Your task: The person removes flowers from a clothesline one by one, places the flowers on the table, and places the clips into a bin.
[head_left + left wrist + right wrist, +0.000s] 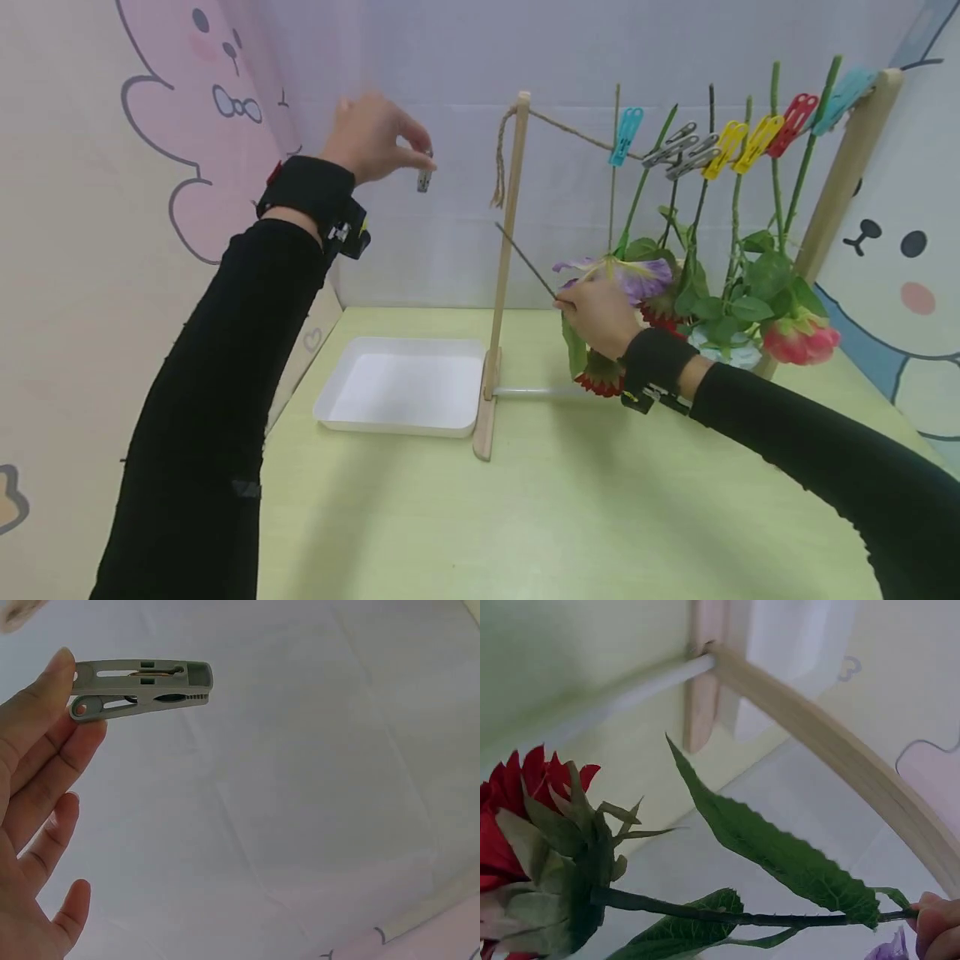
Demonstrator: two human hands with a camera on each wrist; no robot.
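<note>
My left hand is raised at the upper left and pinches a grey clothespin by its handle end, the clip's mouth pointing away from the fingers. Lower and to the right, my right hand grips the stem of a red artificial flower. The flower hangs head down, with green leaves along its stem and the bare stem end sticking up to the left. Behind the right hand, a purple flower hangs from the rope by a blue clothespin.
A rope runs between a wooden post and a right post. Grey, yellow, red and blue clothespins hold several upside-down flowers, including a pink rose. A white tray stands left of the post's foot. A white bar runs low between the posts.
</note>
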